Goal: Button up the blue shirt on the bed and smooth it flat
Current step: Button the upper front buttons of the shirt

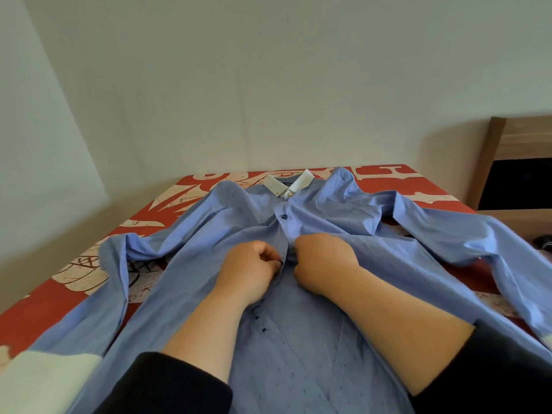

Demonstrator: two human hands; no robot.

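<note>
A light blue shirt (313,339) with a white collar (288,183) lies front-up on the bed, sleeves spread to both sides. One dark blue button (284,216) near the collar is fastened. My left hand (249,268) and my right hand (324,258) meet at the placket just below that button, each pinching one edge of the shirt's front. Further down, several dark buttons (263,324) show along the placket by my left wrist. Both forearms rest over the shirt's lower half.
The bed has a red cover with a white pattern (74,297). A wooden headboard or cabinet (519,162) stands at the right, and a plain wall (268,85) runs behind the bed. A small dark object (543,242) lies at the right edge.
</note>
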